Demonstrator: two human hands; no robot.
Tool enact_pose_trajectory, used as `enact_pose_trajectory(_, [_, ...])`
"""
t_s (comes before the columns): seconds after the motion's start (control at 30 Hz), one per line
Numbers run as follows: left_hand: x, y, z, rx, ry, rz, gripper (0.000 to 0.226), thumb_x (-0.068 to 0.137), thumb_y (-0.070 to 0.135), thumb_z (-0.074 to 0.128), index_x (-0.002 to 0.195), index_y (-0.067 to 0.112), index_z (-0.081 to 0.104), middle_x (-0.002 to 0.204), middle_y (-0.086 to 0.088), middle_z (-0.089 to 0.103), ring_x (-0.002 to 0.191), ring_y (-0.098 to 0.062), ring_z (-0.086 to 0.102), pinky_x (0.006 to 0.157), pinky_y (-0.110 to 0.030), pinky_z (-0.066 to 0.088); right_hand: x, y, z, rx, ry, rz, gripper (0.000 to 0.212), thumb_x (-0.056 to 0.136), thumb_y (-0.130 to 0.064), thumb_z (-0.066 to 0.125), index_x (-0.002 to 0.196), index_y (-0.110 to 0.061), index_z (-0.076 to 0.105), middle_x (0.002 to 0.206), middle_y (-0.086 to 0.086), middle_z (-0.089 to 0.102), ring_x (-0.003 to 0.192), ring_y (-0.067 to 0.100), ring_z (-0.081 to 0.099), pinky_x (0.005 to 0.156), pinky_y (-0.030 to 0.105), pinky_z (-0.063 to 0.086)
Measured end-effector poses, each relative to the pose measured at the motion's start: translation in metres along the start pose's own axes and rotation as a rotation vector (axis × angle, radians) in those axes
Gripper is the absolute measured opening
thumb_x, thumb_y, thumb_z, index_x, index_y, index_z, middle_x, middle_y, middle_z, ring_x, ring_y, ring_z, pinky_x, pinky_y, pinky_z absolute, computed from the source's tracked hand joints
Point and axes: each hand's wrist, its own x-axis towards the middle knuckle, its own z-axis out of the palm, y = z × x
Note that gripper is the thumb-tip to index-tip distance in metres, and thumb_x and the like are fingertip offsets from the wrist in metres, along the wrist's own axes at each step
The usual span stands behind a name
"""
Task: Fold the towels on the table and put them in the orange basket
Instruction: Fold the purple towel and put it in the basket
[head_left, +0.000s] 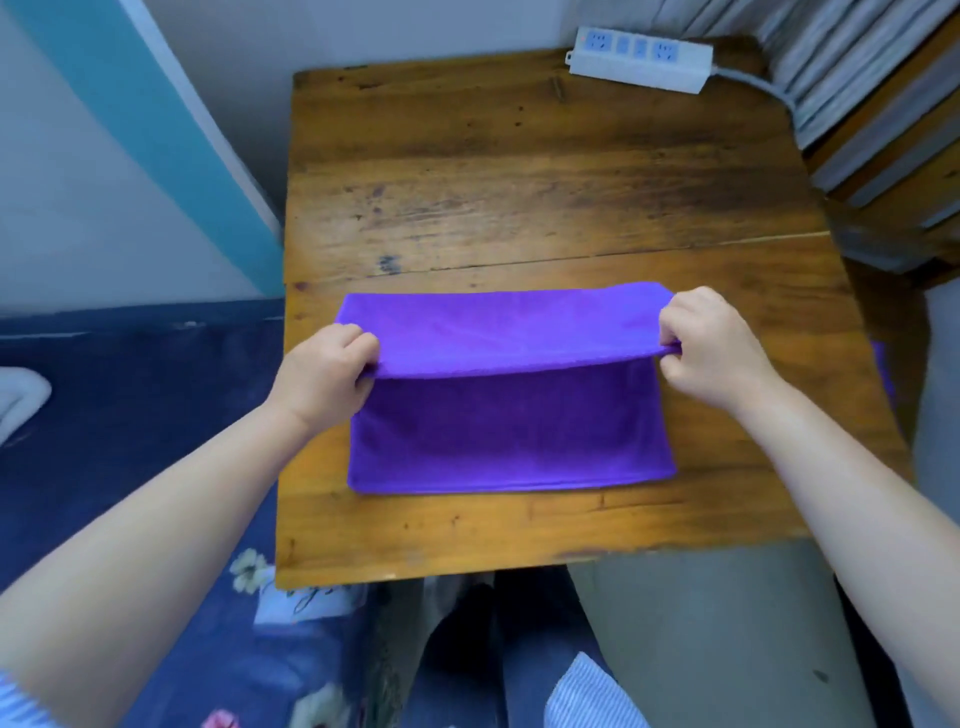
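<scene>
While arms reach forward, left hand (324, 371) and right hand (714, 345) pinching purple towel (509, 426) (apparently half-folded).

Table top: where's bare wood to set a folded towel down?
The largest bare stretch of the wooden table lies between the purple towel and the power strip at the far right corner. Narrow strips flank the towel and run along the near edge. The middle is crowded: both hands grip the towel's fold.

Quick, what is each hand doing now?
Left hand: pinches the purple towel at its left edge.
Right hand: pinches its right edge.
</scene>
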Motion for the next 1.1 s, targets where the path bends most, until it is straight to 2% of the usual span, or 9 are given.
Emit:
enact_pose_trajectory(0.2, [-0.045, 0.021, 0.008, 0.038, -0.166, 0.093, 0.034, 0.034, -0.019, 0.076, 0.053, -0.003, 0.053, 0.05, -0.015, 0.052, 0.042, -0.029, 0.054, 0.031, -0.022, 0.036, -0.058, -0.012, 0.011, -0.072, -0.013, -0.047, 0.026, 0.039, 0.024, 0.059, 0.052, 0.004, 0.049, 0.054, 0.022, 0.051, 0.054, 0.037, 0.052, 0.048, 0.04, 0.045])
enact_pose_trajectory(0.57, [-0.08, 0.037, 0.031, 0.062, -0.228, 0.121, 0.034, 0.034, -0.018, 0.077, 0.054, -0.002, 0.055, 0.051, -0.015, 0.053, 0.043, -0.027, 0.054, 0.029, -0.024, 0.036, -0.104, -0.019, 0.037, -0.192, -0.054, -0.021, 0.029, 0.04, 0.025, 0.065, 0.054, 0.004, 0.052, 0.054, 0.02, 0.051, 0.048, 0.034, 0.052, 0.044, 0.036, 0.045])
enact_pose_trajectory(0.63, [-0.083, 0.038, 0.04, 0.088, -0.286, 0.04, 0.023, 0.054, -0.013, 0.071, 0.069, -0.002, 0.058, 0.068, -0.016, 0.058, 0.061, -0.03, 0.059, 0.04, -0.029, 0.042, -0.109, -0.022, 0.045, -0.218, -0.072, -0.022, 0.03, 0.038, 0.024, 0.067, 0.053, 0.003, 0.052, 0.053, 0.019, 0.051, 0.048, 0.034, 0.053, 0.045, 0.034, 0.045])
enact_pose_trajectory(0.7, [-0.088, 0.037, 0.049, 0.153, -0.446, -0.078, 0.016, 0.08, 0.002, 0.053, 0.095, 0.004, 0.057, 0.096, -0.012, 0.057, 0.092, -0.028, 0.055, 0.059, -0.031, 0.037, -0.113, -0.024, 0.053, -0.236, -0.089, -0.011, 0.03, 0.036, 0.023, 0.068, 0.053, 0.003, 0.053, 0.054, 0.019, 0.052, 0.048, 0.034, 0.054, 0.045, 0.035, 0.046])
enact_pose_trajectory(0.77, [-0.092, 0.035, 0.053, 0.152, -0.541, -0.156, 0.02, 0.084, 0.01, 0.048, 0.103, 0.008, 0.053, 0.103, -0.008, 0.054, 0.1, -0.026, 0.05, 0.064, -0.03, 0.033, -0.116, -0.024, 0.06, -0.235, -0.092, 0.02, 0.029, 0.037, 0.022, 0.069, 0.056, 0.004, 0.055, 0.057, 0.021, 0.054, 0.05, 0.037, 0.055, 0.046, 0.038, 0.047])
enact_pose_trajectory(0.87, [-0.098, 0.037, 0.049, 0.027, -0.465, -0.197, 0.016, 0.08, 0.017, 0.05, 0.09, 0.006, 0.056, 0.09, -0.009, 0.059, 0.088, -0.029, 0.056, 0.062, -0.032, 0.042, -0.118, -0.025, 0.063, -0.238, -0.121, 0.079, 0.027, 0.038, 0.017, 0.069, 0.057, 0.004, 0.057, 0.059, 0.02, 0.056, 0.053, 0.037, 0.057, 0.047, 0.038, 0.049])
enact_pose_trajectory(0.97, [-0.103, 0.043, 0.04, -0.092, -0.269, -0.131, 0.032, 0.076, 0.024, 0.039, 0.064, 0.0, 0.056, 0.058, -0.012, 0.057, 0.054, -0.03, 0.058, 0.039, -0.029, 0.042, -0.121, -0.032, 0.06, -0.226, -0.072, 0.097, 0.009, 0.049, 0.007, 0.056, 0.056, 0.001, 0.057, 0.06, 0.017, 0.059, 0.054, 0.036, 0.059, 0.048, 0.037, 0.049])
enact_pose_trajectory(1.0, [-0.099, 0.045, 0.038, -0.095, -0.198, -0.133, 0.034, 0.076, 0.023, 0.038, 0.062, -0.001, 0.057, 0.056, -0.013, 0.056, 0.05, -0.03, 0.056, 0.037, -0.028, 0.041, -0.118, -0.036, 0.059, -0.2, -0.038, 0.104, 0.011, 0.055, 0.001, 0.049, 0.059, 0.001, 0.059, 0.063, 0.016, 0.06, 0.058, 0.036, 0.061, 0.051, 0.038, 0.05])
enact_pose_trajectory(1.1, [-0.065, 0.052, 0.04, -0.121, -0.05, -0.179, 0.026, 0.079, 0.012, 0.045, 0.075, -0.006, 0.064, 0.07, -0.02, 0.063, 0.064, -0.035, 0.061, 0.051, -0.035, 0.052, -0.088, -0.056, 0.062, -0.127, 0.052, 0.07, 0.026, 0.066, -0.001, 0.044, 0.076, 0.006, 0.067, 0.079, 0.023, 0.067, 0.076, 0.039, 0.067, 0.068, 0.045, 0.054])
